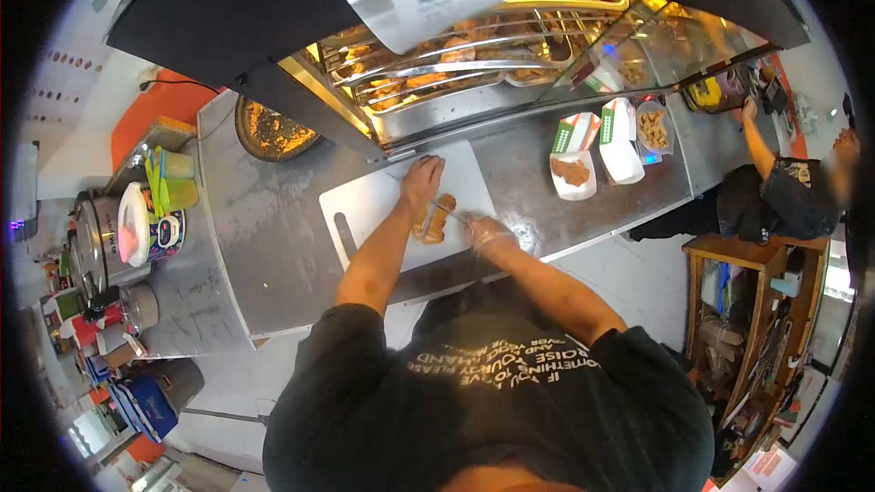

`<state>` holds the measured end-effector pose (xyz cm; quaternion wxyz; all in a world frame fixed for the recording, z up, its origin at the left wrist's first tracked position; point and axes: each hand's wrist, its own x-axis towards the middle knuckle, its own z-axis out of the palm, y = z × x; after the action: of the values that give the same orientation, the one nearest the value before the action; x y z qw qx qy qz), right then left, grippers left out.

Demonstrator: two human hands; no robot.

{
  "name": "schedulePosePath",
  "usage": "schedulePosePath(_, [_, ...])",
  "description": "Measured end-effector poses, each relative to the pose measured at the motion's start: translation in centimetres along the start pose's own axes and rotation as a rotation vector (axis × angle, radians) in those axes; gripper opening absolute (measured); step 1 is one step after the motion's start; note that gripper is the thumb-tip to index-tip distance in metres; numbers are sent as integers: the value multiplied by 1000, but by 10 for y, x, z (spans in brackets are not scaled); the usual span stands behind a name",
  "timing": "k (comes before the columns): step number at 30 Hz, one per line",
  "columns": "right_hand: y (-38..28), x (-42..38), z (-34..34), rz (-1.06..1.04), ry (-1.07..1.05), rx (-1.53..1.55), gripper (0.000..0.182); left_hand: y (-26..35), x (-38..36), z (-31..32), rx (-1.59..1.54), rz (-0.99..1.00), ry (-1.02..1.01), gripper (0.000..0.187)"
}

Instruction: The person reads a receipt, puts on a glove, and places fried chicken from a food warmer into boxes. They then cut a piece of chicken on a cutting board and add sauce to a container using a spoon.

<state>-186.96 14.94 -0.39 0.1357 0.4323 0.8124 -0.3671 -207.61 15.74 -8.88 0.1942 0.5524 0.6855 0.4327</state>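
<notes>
Just left of the right grip (492, 239), which is closed around a knife (452, 213), a browned food piece (435, 230) lies on the cutting board (468, 175), long axis pointing roughly away from the body, blade across it. Beside its far end is the left grip (422, 180); whether that holds anything, I cannot tell. Rightward beyond the right grip, a carton (576, 189) holds a browned portion, and a tray (670, 139) holds small brown pieces.

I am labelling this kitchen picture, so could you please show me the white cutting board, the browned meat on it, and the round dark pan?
White cutting board (367, 201): head view, on its bare surface.
Browned meat (434, 236): head view, on its near end.
Round dark pan (242, 133): head view, on its left rim.
</notes>
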Motion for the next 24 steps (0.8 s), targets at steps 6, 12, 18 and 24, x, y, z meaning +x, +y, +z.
schedulePosePath(6, [-16,-20,-57,62,-58,-82,28,12,20,3,-163,-95,-105,26])
schedulePosePath(12, [18,14,-5,12,34,-185,29,25,21,3,14,93,21,24])
schedulePosePath(18, [26,1,-35,-37,63,-164,34,44,-1,-27,-132,190,39,26])
schedulePosePath(24, [49,15,-65,-169,-44,-253,35,80,-131,-95,-135,-209,472,29])
